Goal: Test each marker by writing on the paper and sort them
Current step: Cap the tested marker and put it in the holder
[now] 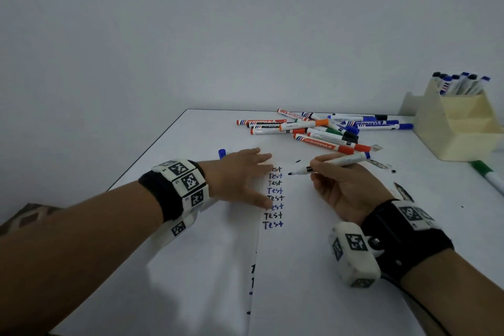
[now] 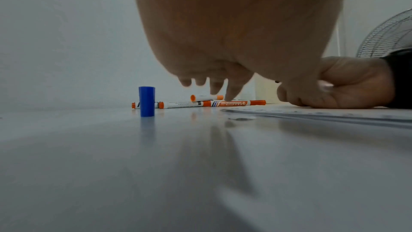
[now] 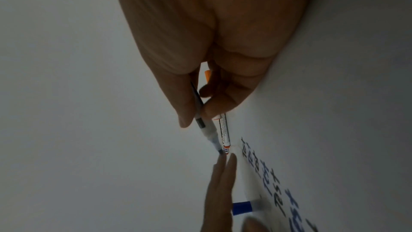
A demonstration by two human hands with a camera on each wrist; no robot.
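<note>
Paper (image 1: 313,267) nearest; blue cap (image 1: 222,153) beside left hand (image 1: 240,176), marker pile (image 1: 321,128) beyond

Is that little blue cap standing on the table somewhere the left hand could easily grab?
Probably yes. The small blue plastic cap stands upright just beyond the left hand, which lies flat and holds nothing. Only bare white table lies between them.

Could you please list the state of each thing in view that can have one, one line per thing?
Left hand: flat, fingers straight, pressing the paper.
Right hand: grips the uncapped marker.
Uncapped marker: tip bare, held above the paper.
Blue cap: off, standing upright on the table.
Paper: flat, bearing a column of "Test".
Loose markers: capped, piled.
Beige holder: holds capped markers upright.
</note>
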